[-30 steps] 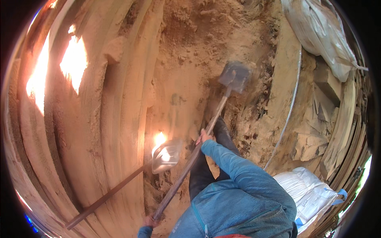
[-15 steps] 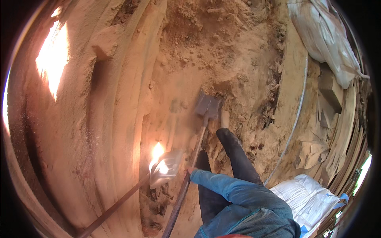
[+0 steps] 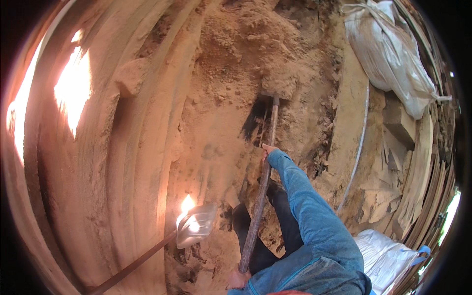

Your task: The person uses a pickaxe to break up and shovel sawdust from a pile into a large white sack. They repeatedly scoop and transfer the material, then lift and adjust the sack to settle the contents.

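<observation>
I grip a long-handled shovel with both hands; its wooden handle (image 3: 261, 196) runs up and away from my body. My right hand (image 3: 268, 150), at the end of a blue sleeve, is wrapped round the upper half of the handle as it appears here. Close to my waist, my left hand (image 3: 238, 279) closes on the near end. The shovel's dark head (image 3: 273, 97) meets a mound of loose brown, crumbly material (image 3: 250, 54), and most of its blade is hidden. A black, streaked patch (image 3: 255, 120) shows just left of the shaft.
Another shovel with a shiny metal blade (image 3: 195, 227) leans at the lower left, a bright light spot beside it. Dusty beams (image 3: 147, 123) line the left. To the right are a tied white sack (image 3: 383, 44), a pale hose-like line (image 3: 360, 147), wood blocks (image 3: 399, 118) and another white bag (image 3: 386, 258).
The shovel head has gone forward into the mound, its flat blade no longer showing. My right hand has moved forward, arm outstretched. My left hand has come into view at the handle's end.
</observation>
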Tool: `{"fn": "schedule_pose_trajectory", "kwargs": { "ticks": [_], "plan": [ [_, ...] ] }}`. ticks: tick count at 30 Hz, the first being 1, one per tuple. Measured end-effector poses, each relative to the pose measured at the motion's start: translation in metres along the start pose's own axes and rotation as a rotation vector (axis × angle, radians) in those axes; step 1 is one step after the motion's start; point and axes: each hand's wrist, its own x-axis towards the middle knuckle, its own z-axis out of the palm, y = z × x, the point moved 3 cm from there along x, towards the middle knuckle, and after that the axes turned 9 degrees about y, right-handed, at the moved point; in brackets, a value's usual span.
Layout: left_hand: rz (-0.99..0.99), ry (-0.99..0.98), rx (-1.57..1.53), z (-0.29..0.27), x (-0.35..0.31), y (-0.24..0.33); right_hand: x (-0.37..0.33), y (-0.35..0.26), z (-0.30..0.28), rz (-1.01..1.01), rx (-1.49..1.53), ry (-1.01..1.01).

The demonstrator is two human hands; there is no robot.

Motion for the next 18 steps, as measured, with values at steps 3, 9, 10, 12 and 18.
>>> {"fn": "schedule_pose_trajectory", "kwargs": {
  "ticks": [3,9,10,12,18],
  "plan": [
    [0.026,0.051,0.032,-0.012,-0.014,0.011,-0.023,-0.013,-0.004,-0.065,-0.039,-0.033],
    [0.073,0.053,-0.002,-0.053,-0.04,0.023,-0.118,-0.045,-0.011,-0.143,-0.074,-0.123],
    [0.097,0.08,0.008,-0.062,-0.04,0.036,-0.134,-0.05,-0.015,-0.134,-0.113,-0.129],
    [0.156,0.137,0.019,-0.085,-0.037,0.068,-0.164,-0.062,-0.022,-0.168,-0.023,-0.165],
    [0.429,0.328,0.027,-0.164,-0.029,0.195,-0.21,-0.148,-0.029,-0.038,0.329,-0.207]
  ]
}}
